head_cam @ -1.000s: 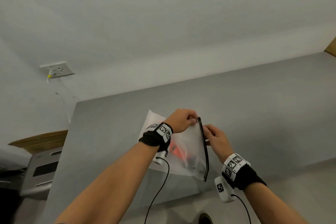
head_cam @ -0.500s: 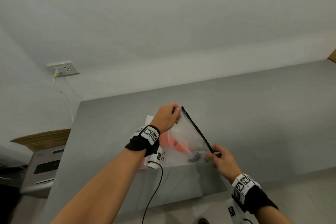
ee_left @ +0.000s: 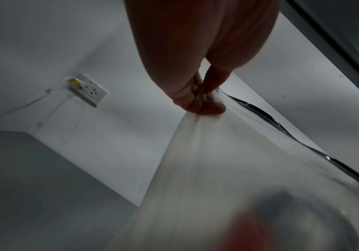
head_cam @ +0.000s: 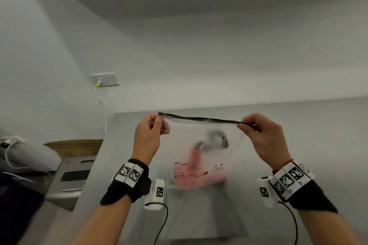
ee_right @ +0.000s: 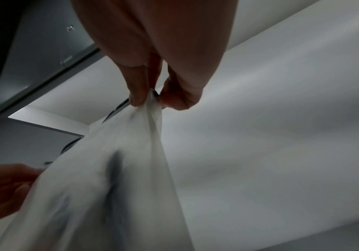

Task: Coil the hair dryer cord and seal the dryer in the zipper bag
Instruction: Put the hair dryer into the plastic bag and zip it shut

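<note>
A frosted zipper bag (head_cam: 201, 151) hangs in the air above the grey table (head_cam: 298, 125), its black zipper strip (head_cam: 201, 119) stretched level across the top. Through the plastic shows the pink hair dryer (head_cam: 196, 177) with a dark blurred coil of cord (head_cam: 218, 139) above it. My left hand (head_cam: 157, 125) pinches the bag's top left corner (ee_left: 206, 100). My right hand (head_cam: 248, 125) pinches the top right corner (ee_right: 152, 98). The whole weight of the bag hangs from these two pinches.
A wall socket (head_cam: 105, 80) with a white cable plugged in sits on the wall at the left. A cardboard box (head_cam: 73, 146) and a grey appliance (head_cam: 73, 177) stand beside the table's left edge. Black cables trail from both wrist cameras.
Both hands have lifted the bag off the table and turned it so the zipper runs level. My right hand has moved from the lower end of the zipper up to the right corner.
</note>
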The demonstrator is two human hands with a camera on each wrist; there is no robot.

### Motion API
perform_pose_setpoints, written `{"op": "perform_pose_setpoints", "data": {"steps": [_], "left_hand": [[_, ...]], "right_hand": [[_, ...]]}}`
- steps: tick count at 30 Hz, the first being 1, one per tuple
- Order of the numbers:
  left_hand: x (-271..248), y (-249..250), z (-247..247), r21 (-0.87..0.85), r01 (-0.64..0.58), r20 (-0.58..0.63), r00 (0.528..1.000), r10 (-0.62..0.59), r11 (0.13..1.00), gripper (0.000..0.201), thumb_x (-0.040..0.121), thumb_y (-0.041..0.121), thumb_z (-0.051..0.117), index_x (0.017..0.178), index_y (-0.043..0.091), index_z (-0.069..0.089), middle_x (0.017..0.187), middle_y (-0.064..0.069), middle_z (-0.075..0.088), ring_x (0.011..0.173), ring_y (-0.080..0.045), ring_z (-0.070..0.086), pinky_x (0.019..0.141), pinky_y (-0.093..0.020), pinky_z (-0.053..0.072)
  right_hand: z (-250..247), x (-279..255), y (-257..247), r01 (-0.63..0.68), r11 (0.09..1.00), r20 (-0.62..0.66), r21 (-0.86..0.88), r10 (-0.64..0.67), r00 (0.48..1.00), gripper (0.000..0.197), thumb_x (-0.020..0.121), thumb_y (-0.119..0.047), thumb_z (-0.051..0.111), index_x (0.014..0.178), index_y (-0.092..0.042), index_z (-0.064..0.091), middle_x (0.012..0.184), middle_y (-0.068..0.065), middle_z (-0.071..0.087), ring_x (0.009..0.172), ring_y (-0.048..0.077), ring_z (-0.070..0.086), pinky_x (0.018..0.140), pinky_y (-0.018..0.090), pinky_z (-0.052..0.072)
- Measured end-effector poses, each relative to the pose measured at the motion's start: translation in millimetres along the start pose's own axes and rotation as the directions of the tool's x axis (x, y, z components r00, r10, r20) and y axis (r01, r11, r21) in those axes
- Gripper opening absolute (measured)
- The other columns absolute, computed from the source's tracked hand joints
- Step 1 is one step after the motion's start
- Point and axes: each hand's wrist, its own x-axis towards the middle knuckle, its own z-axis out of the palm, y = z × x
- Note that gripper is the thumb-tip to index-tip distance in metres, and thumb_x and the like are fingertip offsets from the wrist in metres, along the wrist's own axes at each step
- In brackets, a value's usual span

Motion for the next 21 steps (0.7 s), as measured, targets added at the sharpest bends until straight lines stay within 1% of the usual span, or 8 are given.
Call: {"op": "perform_pose_setpoints", "data": {"steps": [2,7,9,11,13,15,17,21], "left_hand": [[-7,-4,-7,-0.027,0.007,-0.039,0.999,-0.008,1.0,0.02,0.107,0.009,0.047,0.096,0.009,0.063,0.076,-0.004,0.07,0.072,-0.016,0.067,0.073,-0.028,0.058],[-19,-16,-13,-0.071,0.066,-0.067,0.995,-0.071,0.995,0.021,0.102,-0.001,0.049,0.102,0.013,0.064,0.074,-0.001,0.072,0.076,-0.017,0.07,0.086,-0.037,0.06],[-23,-17,-15,-0.089,0.083,-0.053,0.995,-0.087,0.993,0.023,0.1,-0.005,0.05,0.105,0.011,0.066,0.074,0.001,0.073,0.078,-0.017,0.07,0.089,-0.036,0.059],[-27,-16,-15,-0.102,0.068,-0.032,0.997,-0.071,0.993,0.024,0.098,-0.007,0.053,0.105,0.01,0.068,0.079,0.001,0.074,0.081,-0.017,0.07,0.089,-0.033,0.058],[-30,-14,-14,-0.11,0.049,-0.013,0.999,-0.05,0.993,0.024,0.095,-0.009,0.056,0.104,0.01,0.068,0.088,-0.004,0.073,0.083,-0.017,0.07,0.088,-0.03,0.056],[-30,-14,-13,-0.121,0.038,-0.003,0.999,-0.039,0.992,0.023,0.095,-0.008,0.058,0.102,0.011,0.068,0.089,-0.004,0.074,0.083,-0.016,0.071,0.088,-0.029,0.056],[-30,-14,-12,-0.127,0.03,-0.003,1.0,-0.031,0.991,0.018,0.097,-0.003,0.061,0.1,0.013,0.069,0.084,0.001,0.074,0.082,-0.016,0.071,0.088,-0.03,0.057],[-29,-17,-12,-0.126,0.005,-0.018,1.0,-0.008,0.992,0.011,0.1,0.004,0.061,0.099,0.012,0.069,0.08,0.001,0.073,0.081,-0.017,0.069,0.086,-0.033,0.058]], "right_hand": [[5,6,-8,0.025,1.0,0.0,0.005,-0.025,1.0,0.015,0.084,-0.009,0.077,0.077,-0.019,0.067,0.076,-0.005,0.068,0.071,0.014,0.062,0.068,0.019,0.048],[16,9,-4,0.002,1.0,0.054,-0.03,0.0,0.999,0.02,0.085,-0.007,0.075,0.081,-0.024,0.066,0.079,-0.007,0.069,0.071,0.012,0.061,0.067,0.022,0.047],[14,6,-2,-0.03,0.999,0.074,-0.03,0.032,0.997,0.021,0.086,-0.007,0.073,0.087,-0.027,0.067,0.083,-0.007,0.069,0.073,0.011,0.061,0.068,0.022,0.047],[9,5,-2,-0.037,0.998,0.099,-0.042,0.041,0.994,0.023,0.087,-0.007,0.072,0.096,-0.028,0.069,0.084,-0.006,0.065,0.072,0.01,0.059,0.068,0.017,0.045],[4,5,-2,-0.021,0.996,0.129,-0.085,0.032,0.991,0.025,0.087,-0.006,0.072,0.103,-0.026,0.071,0.083,-0.002,0.061,0.071,0.011,0.056,0.067,0.013,0.043],[0,6,-3,0.007,0.987,0.153,-0.159,0.018,0.988,0.021,0.086,-0.006,0.073,0.099,-0.023,0.073,0.081,-0.001,0.061,0.073,0.013,0.056,0.066,0.013,0.042],[-3,7,-4,0.014,0.974,0.162,-0.228,0.024,0.987,0.014,0.085,-0.009,0.075,0.088,-0.022,0.074,0.078,-0.002,0.062,0.075,0.013,0.056,0.065,0.012,0.041],[-9,9,-6,-0.017,0.958,0.134,-0.287,0.058,0.989,0.014,0.083,-0.014,0.077,0.078,-0.022,0.068,0.075,-0.005,0.061,0.071,0.012,0.056,0.064,0.013,0.04]]}}
